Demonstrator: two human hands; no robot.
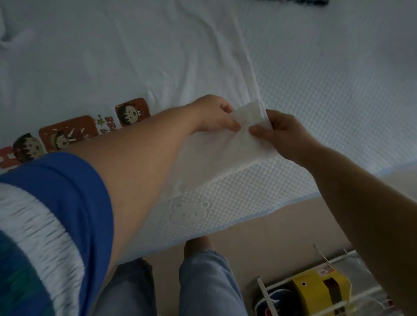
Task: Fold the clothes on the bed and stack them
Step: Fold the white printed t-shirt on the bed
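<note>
A white T-shirt (pixel 126 67) with a row of cartoon prints lies spread flat across the bed (pixel 327 94). Its hem corner is lifted near the bed's front edge. My left hand (pixel 214 115) pinches that corner from the left, thumb and fingers closed on the cloth. My right hand (pixel 282 135) pinches the same corner from the right, a short way from the left hand. My left forearm crosses over the printed part of the shirt and hides some of it.
The bed's front edge (pixel 248 225) runs diagonally below my hands, with a bear mark embossed on the cover. My legs stand against it. On the floor at lower right is a white wire rack (pixel 338 300) with a yellow box. A dark item (pixel 291 1) lies at the far edge.
</note>
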